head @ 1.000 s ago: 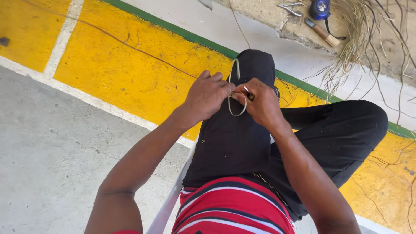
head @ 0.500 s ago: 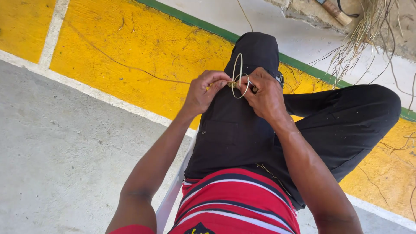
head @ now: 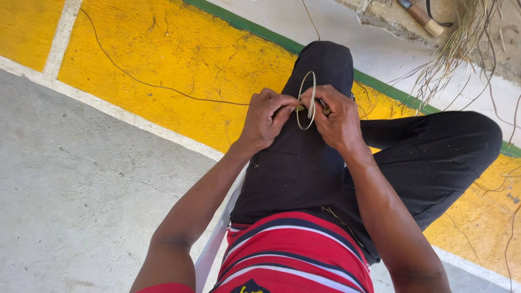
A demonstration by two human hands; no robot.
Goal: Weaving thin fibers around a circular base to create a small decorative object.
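Note:
Both my hands meet above my left thigh in black trousers point(head: 293, 163). My left hand point(head: 264, 116) pinches one side of a small ring of pale fibre point(head: 310, 92). My right hand point(head: 337, 115) grips the ring's other side, with a thin dark tool showing between its fingers. The ring stands nearly edge-on, rising above my knuckles. A long thin strand point(head: 163, 89) trails from the ring leftward across the yellow floor.
I sit on a white plastic chair point(head: 213, 247). The floor has a yellow painted band point(head: 179, 59) with white and green lines, and grey concrete point(head: 70, 190) on the left. A bundle of dry fibres point(head: 461, 38) and a wooden-handled tool point(head: 419, 16) lie at the top right.
The ring has turned from lying flat below my fingers to standing up edge-on between them. The view has shifted, so the fibre bundle sits higher in the frame.

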